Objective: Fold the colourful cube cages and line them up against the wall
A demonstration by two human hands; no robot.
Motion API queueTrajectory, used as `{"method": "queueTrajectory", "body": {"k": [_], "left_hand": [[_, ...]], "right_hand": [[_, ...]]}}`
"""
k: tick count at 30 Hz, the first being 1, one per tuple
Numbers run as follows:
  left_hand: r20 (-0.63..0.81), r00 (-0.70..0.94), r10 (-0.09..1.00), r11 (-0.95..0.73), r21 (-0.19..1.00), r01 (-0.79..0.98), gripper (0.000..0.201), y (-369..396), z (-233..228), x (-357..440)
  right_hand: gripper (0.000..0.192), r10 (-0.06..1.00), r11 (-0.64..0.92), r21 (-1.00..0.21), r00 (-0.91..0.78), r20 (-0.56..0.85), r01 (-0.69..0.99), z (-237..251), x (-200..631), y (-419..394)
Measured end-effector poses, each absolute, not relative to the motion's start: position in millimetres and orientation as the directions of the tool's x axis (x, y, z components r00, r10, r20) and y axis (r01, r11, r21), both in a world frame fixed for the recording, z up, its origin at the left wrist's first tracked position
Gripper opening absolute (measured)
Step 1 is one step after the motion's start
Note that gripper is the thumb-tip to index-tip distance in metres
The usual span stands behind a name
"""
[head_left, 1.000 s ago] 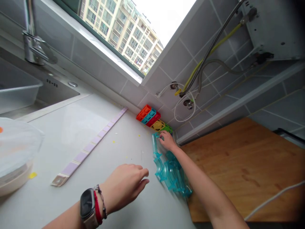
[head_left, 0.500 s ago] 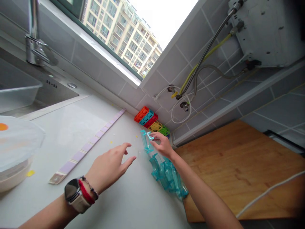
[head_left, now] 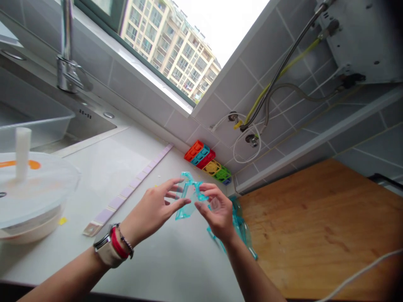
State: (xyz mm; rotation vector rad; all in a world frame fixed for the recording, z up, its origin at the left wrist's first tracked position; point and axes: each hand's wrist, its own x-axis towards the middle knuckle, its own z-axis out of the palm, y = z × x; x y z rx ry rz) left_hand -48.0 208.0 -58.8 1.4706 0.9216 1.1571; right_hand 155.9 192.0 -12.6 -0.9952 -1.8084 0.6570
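Your right hand (head_left: 217, 209) has lifted the clear teal track piece (head_left: 188, 197) off the surface (head_left: 176, 264) to centre frame; your left hand (head_left: 154, 209) has joined it. Both grips now pinch the piece, above the remaining teal pieces (head_left: 242, 230) lower right.

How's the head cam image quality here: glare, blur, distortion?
Head view: sky in the window is blown out to white; strong wide-angle warp bends the tile lines and tilts the counter; corners are darkened; the left hand, right hand and the clear teal piece they hold are fairly sharp, the transparent plastic showing little detail.
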Motion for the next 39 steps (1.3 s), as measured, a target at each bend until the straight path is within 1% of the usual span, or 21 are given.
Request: {"method": "queueTrajectory", "body": {"k": [2, 4, 6, 8, 11, 15, 18, 24, 32, 36, 39], "left_hand": [[0.144, 0.257, 0.956, -0.124, 0.988, -0.092, 0.062, 207, -55, -49], [0.101, 0.268, 0.958, -0.07, 0.99, -0.121, 0.062, 206, -54, -49], [0.075, 0.283, 0.956, -0.037, 0.99, -0.137, 0.063, 207, -56, -48], [0.052, 0.306, 0.951, -0.008, 0.99, -0.142, 0.063, 208, -61, -46], [0.01, 0.34, 0.941, 0.033, 0.992, -0.123, 0.063, 210, -71, -42], [-0.06, 0.366, 0.929, 0.116, 0.984, -0.134, 0.063, 210, -75, -35], [-0.086, 0.37, 0.925, 0.143, 0.981, -0.128, 0.06, 210, -72, -31], [-0.094, 0.375, 0.922, 0.153, 0.979, -0.131, 0.055, 209, -60, -28], [-0.082, 0.36, 0.929, 0.142, 0.98, -0.143, 0.051, 206, -66, -27], [-0.03, 0.337, 0.941, 0.094, 0.98, -0.173, 0.048, 205, -63, -25], [-0.011, 0.346, 0.938, 0.066, 0.987, -0.149, 0.046, 202, -59, -23]], "right_hand": [[0.027, 0.896, 0.443, -0.871, -0.106, 0.431, 0.212, -27, 152, 192], [0.041, 0.935, 0.354, -0.932, -0.031, 0.353, 0.083, -46, 149, 193], [0.058, 0.965, 0.261, -0.965, -0.03, 0.262, -0.027, -65, 148, 192], [0.066, 0.978, 0.181, -0.978, -0.09, 0.19, -0.1, -84, 149, 190], [0.058, 0.976, 0.131, -0.983, -0.155, 0.15, -0.125, -102, 154, 186], [0.058, 0.984, 0.133, -0.989, -0.11, 0.14, -0.07, -107, 159, 182], [0.054, 0.989, 0.114, -0.991, -0.083, 0.12, -0.075, -104, 157, 179], [0.043, 0.99, 0.124, -0.986, -0.058, 0.131, -0.107, -98, 154, 175], [0.046, 0.993, 0.102, -0.983, -0.036, 0.109, -0.153, -94, 153, 174], [0.045, 0.997, 0.077, -0.975, 0.035, 0.071, -0.211, -97, 157, 180], [0.045, 0.997, 0.069, -0.975, 0.03, 0.065, -0.21, -99, 159, 182]]}}
